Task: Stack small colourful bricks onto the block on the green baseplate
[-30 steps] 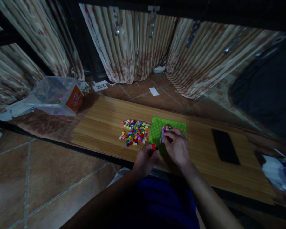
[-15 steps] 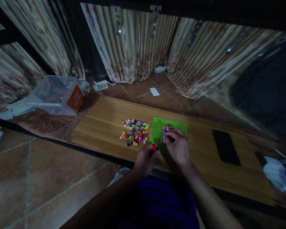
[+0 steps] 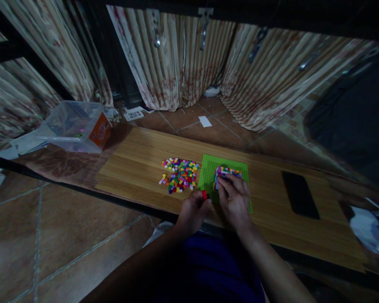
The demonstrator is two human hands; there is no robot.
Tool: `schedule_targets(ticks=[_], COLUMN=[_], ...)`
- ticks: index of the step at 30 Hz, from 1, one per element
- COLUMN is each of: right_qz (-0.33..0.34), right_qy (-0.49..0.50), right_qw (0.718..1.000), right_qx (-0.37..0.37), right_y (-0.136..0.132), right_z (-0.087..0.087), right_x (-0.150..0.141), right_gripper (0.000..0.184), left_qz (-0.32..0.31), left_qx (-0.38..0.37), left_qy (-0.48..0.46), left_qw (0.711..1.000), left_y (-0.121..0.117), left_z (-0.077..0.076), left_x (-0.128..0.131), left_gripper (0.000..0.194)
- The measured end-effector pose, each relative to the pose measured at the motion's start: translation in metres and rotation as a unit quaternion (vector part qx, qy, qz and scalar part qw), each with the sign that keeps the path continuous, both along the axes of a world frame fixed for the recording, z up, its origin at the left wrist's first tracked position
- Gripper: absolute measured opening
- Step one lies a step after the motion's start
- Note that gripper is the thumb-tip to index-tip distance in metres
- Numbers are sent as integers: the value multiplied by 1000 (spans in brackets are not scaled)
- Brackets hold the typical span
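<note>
A green studded baseplate [image 3: 208,168] lies on a wooden board [image 3: 139,164]. A small many-coloured block build [image 3: 228,171] stands on the plate. My right hand [image 3: 235,198] rests on the plate just in front of the build, fingers curled with the tips against its near side. My left hand [image 3: 193,210] sits at the plate's near left corner, closed in a pinch on a small red brick [image 3: 204,194]. A heap of several loose coloured bricks [image 3: 179,174] lies on the board left of the plate.
A clear plastic box with an orange label [image 3: 78,126] stands at the far left. A black phone [image 3: 300,194] lies flat on the board's right part. Striped curtains [image 3: 183,59] hang behind. Tiled floor lies beyond and below the board.
My right hand has drawn back toward me, uncovering more of the coloured build. My left hand with the red brick has stayed in place.
</note>
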State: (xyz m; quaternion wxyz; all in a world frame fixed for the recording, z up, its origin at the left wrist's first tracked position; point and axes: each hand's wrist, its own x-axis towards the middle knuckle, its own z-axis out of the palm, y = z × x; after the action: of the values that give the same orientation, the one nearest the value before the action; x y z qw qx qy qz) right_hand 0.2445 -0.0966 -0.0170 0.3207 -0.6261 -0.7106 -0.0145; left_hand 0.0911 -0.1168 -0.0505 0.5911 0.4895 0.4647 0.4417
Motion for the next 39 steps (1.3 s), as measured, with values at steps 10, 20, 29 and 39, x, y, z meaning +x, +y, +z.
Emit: schedule_targets(ticks=[10, 20, 29, 39], right_qz=[5, 21, 42, 13], right_qy=[-24, 106, 239, 250], right_qw=[1000, 994, 963, 964], right_qx=[15, 6, -117, -91], right_y=[-1, -18, -24, -28], right_z=[-6, 7, 4, -1], right_x=[2, -15, -36, -35], right_gripper=[29, 26, 20, 16], left_qz=[21, 22, -7, 37], left_qx=[-50, -64, -28, -13], left_qy=[-115, -165, -67, 8], left_qw=[992, 984, 997, 999], left_y=[6, 8, 5, 1], left_z=[13, 8, 0, 5], left_x=[1, -3, -9, -1], left_gripper=[22, 30, 25, 20])
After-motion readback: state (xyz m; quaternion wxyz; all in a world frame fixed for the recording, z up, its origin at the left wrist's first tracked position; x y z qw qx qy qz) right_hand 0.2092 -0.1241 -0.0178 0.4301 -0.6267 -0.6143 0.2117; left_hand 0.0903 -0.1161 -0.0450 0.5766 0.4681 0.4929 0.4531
